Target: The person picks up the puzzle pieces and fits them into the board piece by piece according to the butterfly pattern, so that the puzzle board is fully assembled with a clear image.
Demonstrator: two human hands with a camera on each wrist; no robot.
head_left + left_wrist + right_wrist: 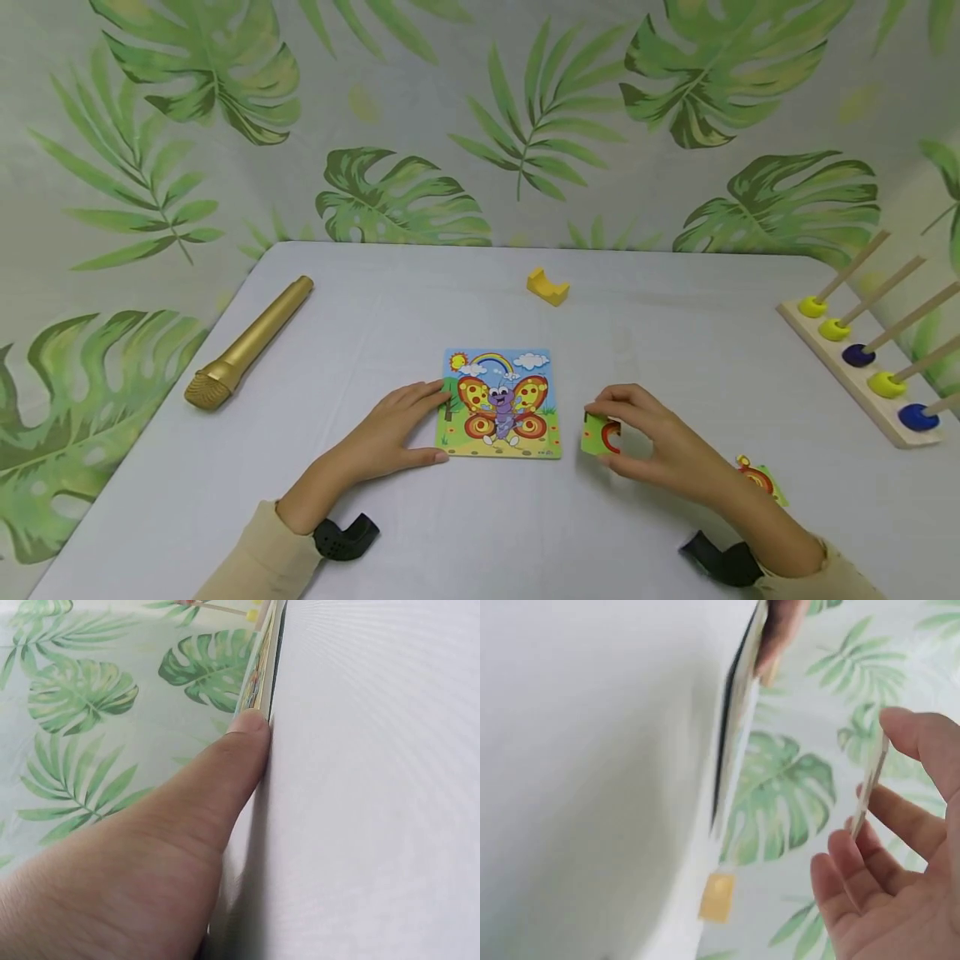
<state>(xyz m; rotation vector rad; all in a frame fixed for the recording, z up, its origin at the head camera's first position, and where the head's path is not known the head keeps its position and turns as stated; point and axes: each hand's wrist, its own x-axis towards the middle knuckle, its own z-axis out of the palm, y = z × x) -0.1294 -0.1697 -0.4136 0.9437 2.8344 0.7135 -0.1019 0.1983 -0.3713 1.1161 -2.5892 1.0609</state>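
Observation:
A square butterfly puzzle board (501, 404) lies flat on the white table. At its left side is my left hand (390, 433), fingertips on the left edge and thumb by the lower left corner. The straight thumb (217, 776) meets the board's edge in the left wrist view. Just right of the board, my right hand (648, 437) pinches a puzzle piece (600, 434), green with a red curl, between thumb and fingers. The right wrist view shows this piece (870, 784) edge-on, raised off the table. Another puzzle piece (761, 479) lies partly hidden behind the right forearm.
A gold toy microphone (251, 342) lies at the left. Behind the board sits a yellow notched block (548, 287). At the right edge stands a wooden peg rack (862, 375) with yellow and blue beads. Leaf-patterned cloth (405, 200) hangs behind the table.

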